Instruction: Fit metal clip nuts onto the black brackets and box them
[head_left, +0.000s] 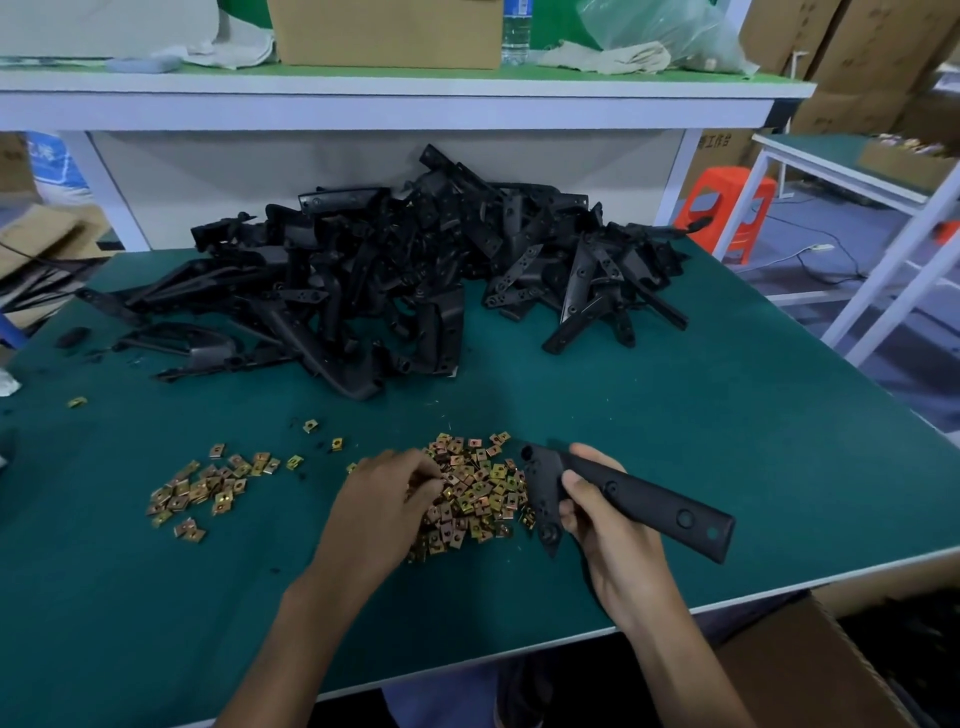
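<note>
Covering clip nuts (478, 488), left hand (387, 493).

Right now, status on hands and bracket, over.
Left hand reaching into clip nut pile, pinch unclear. Right hand grips one black bracket, no nut visibly fitted. Nothing blocks the pile; bracket heap sits behind.

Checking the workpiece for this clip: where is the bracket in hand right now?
Head view, lower right of centre: the right hand grips the black bracket just right of the big clip nut pile, which the left hand touches.
</note>
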